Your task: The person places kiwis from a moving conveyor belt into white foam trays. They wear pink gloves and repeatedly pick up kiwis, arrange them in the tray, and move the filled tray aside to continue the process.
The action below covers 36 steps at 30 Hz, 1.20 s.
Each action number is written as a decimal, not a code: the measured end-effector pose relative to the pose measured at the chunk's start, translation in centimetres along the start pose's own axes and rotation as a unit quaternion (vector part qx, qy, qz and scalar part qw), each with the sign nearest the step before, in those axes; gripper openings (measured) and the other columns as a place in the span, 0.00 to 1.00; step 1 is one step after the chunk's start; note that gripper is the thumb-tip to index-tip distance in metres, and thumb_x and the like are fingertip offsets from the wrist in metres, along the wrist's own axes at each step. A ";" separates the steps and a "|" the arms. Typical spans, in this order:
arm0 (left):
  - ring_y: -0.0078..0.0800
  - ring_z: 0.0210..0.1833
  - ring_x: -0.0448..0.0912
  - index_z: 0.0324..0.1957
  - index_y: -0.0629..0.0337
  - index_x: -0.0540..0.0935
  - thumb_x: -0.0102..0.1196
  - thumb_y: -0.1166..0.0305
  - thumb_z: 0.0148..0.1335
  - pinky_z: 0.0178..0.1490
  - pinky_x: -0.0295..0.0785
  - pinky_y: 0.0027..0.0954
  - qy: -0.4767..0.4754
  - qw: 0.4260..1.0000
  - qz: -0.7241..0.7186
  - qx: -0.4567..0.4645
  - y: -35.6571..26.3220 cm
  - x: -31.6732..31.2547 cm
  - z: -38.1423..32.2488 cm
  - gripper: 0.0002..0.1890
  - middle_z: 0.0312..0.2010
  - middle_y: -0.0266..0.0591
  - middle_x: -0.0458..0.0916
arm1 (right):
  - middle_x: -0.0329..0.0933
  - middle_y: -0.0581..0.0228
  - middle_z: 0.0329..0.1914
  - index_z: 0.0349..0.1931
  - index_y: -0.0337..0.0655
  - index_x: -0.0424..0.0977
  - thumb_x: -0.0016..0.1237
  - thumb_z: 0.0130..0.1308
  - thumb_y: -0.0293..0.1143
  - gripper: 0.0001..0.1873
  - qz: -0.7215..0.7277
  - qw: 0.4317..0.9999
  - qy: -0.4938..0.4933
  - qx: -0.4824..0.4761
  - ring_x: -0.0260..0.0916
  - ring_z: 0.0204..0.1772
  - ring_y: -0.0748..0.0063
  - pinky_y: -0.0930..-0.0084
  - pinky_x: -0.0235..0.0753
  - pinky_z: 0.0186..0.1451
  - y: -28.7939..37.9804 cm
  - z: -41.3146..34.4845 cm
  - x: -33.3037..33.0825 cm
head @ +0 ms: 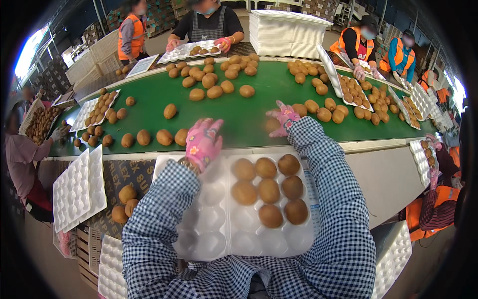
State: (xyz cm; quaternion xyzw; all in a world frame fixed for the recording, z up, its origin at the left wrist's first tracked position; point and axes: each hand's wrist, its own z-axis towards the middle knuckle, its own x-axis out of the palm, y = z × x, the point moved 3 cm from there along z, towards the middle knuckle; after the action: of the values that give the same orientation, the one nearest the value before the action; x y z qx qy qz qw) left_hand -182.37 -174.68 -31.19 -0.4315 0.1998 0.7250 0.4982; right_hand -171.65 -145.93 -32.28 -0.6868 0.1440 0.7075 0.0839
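Observation:
My left hand (202,144), in a pink flowered glove, is over the belt's near edge beside a kiwifruit (182,137). Its thumb and forefinger are apart; the palm is hidden. On the belt to the right, my right hand (284,119), gloved alike, has thumb and forefinger on either side of a blurred kiwifruit (272,125); whether it grips the fruit is unclear. Before me lies a white moulded tray (228,224) with rows of round hollows. Several kiwifruit (269,190) fill part of its right half; the hollows visible in its left half are bare.
Loose kiwifruit (214,92) lie across the green conveyor belt (145,86). At left are spare trays (76,190) and three kiwifruit (127,198). A tall tray stack (289,35) stands across the belt near a person (205,24) holding a tray. More people work along both sides.

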 end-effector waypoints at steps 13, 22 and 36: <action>0.41 0.58 0.78 0.60 0.61 0.71 0.61 0.75 0.54 0.57 0.75 0.36 0.155 0.879 -0.422 -0.159 4.3 -0.3 1.0 0.29 0.54 0.51 0.78 | 0.58 0.43 0.68 0.60 0.44 0.71 0.72 0.45 0.44 0.40 0.243 0.944 -0.210 -0.079 0.60 0.72 0.41 0.55 0.63 0.75 7.6 -16.4 -5.4; 0.53 0.62 0.75 0.57 0.58 0.77 0.52 0.83 0.44 0.66 0.70 0.46 0.304 0.845 -0.373 0.232 -3.0 -9.0 -14.1 0.32 0.60 0.50 0.76 | 0.66 0.40 0.66 0.53 0.47 0.76 0.74 0.32 0.46 0.41 0.077 0.975 -0.186 0.095 0.63 0.67 0.34 0.45 0.67 0.68 19.4 -33.2 -1.9; 0.54 0.64 0.70 0.58 0.55 0.78 0.57 0.77 0.47 0.68 0.66 0.51 0.094 0.956 -0.252 0.114 -2.6 -11.3 -19.5 0.30 0.61 0.51 0.74 | 0.65 0.51 0.67 0.69 0.36 0.56 0.63 0.60 0.37 0.41 0.891 0.449 -0.065 0.010 0.68 0.66 0.56 0.67 0.73 0.64 23.3 -31.3 -2.6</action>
State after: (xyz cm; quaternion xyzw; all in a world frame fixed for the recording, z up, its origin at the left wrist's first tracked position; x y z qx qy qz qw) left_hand -170.22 -193.84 -32.20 -0.4745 0.2123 0.5044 0.6895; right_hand -149.21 -177.73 -28.14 -0.1326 0.6784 0.4357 -0.5765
